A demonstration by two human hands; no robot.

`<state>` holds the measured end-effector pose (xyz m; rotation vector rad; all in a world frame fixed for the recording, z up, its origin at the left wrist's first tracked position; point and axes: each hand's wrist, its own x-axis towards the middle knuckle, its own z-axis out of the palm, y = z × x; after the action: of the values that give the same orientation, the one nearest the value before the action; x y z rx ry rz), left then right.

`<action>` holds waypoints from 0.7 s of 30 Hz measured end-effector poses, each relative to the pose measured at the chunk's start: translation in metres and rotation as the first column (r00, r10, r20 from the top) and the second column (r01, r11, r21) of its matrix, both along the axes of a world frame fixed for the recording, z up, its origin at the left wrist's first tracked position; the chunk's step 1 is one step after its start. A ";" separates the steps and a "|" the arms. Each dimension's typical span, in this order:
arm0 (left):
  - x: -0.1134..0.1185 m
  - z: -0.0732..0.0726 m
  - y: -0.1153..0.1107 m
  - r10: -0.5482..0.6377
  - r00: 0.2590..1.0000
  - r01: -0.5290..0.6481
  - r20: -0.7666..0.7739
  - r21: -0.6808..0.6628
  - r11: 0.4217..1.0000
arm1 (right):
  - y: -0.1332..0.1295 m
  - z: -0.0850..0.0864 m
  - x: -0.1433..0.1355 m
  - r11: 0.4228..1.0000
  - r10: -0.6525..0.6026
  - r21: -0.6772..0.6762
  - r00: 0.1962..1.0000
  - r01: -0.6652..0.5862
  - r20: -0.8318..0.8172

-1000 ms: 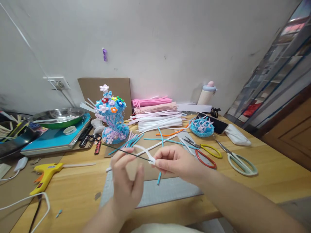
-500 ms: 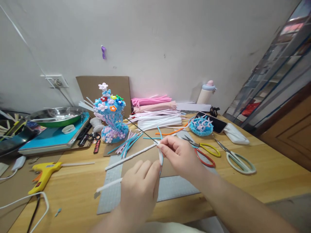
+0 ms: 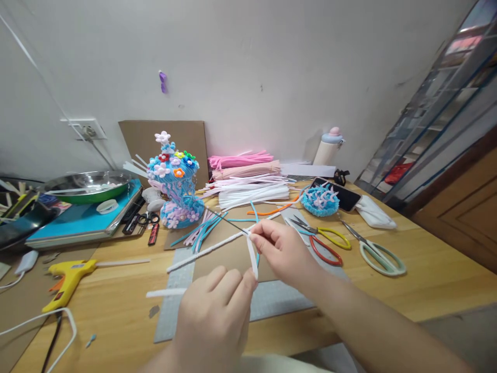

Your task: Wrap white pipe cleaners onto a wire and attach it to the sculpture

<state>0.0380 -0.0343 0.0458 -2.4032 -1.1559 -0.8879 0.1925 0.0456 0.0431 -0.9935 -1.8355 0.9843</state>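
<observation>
My right hand (image 3: 287,254) pinches the end of a thin dark rod (image 3: 229,221) together with the top of a white fuzzy strip (image 3: 252,255). Below and to the left, my left hand (image 3: 215,308) is closed on the same strip, whose other end sticks out left of the fist. Another white fuzzy stem (image 3: 202,252) lies slanting across the brown cardboard (image 3: 221,264) behind my hands. Short blue and pale pink stems (image 3: 204,230) lie beyond it. A blue flower-covered ornament (image 3: 174,181) stands at the back left.
A yellow glue gun (image 3: 70,280) lies left. Red-and-yellow-handled scissors (image 3: 324,243) and pale green scissors (image 3: 382,257) lie right. Behind are bundled stems (image 3: 252,196), a round blue piece (image 3: 320,200), a phone (image 3: 347,197) and a bottle (image 3: 328,150).
My left hand has moved slightly down and left, and more of the white strip shows between my hands. The strip's free end at the left has shifted up and left. The view has shifted slightly.
</observation>
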 end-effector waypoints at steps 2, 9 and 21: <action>-0.004 0.012 0.000 0.002 0.999 -0.001 -0.035 0.016 1.000 | -0.003 -0.004 0.001 0.965 -0.061 0.261 0.975 0.003 0.213; -0.048 0.060 0.041 -0.078 0.985 0.066 -0.155 -0.080 0.995 | -0.014 0.000 0.012 0.666 0.131 0.542 0.796 -0.512 0.590; -0.030 -0.031 0.034 -0.062 0.976 0.128 0.210 -0.319 0.939 | -0.020 0.007 0.017 0.923 0.054 0.383 0.997 -0.029 -0.053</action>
<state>0.0081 -0.0007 0.0147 -2.7083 -1.3666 -1.0566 0.2097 0.0261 0.0505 -0.6790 -1.9067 0.6356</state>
